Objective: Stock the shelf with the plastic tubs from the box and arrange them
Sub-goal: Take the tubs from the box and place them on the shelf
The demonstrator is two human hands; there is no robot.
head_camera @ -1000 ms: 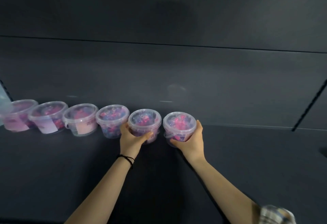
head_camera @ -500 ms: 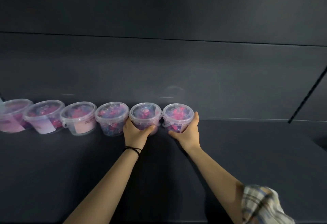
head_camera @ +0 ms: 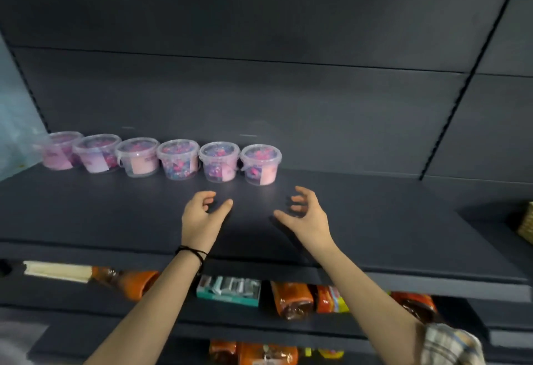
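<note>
Several clear plastic tubs with pink and purple contents stand in a row along the back of the dark shelf (head_camera: 360, 220). The two rightmost tubs are the fifth tub (head_camera: 219, 161) and the end tub (head_camera: 261, 164), both upright with lids on. My left hand (head_camera: 202, 216) hovers over the shelf in front of the fifth tub, fingers curled apart and holding nothing. My right hand (head_camera: 307, 214) hovers a little in front and right of the end tub, also open and empty. Neither hand touches a tub.
The shelf runs bare to the right of the row. A woven basket edge (head_camera: 526, 224) shows at the far right. Below the shelf's front edge lie orange snack packets (head_camera: 291, 298), a teal box (head_camera: 227, 289) and a bottle (head_camera: 124, 279).
Both hands have let go of the two rightmost tubs and drawn back toward the shelf's front. The tubs stay in the row. The view has tilted down, revealing lower shelves.
</note>
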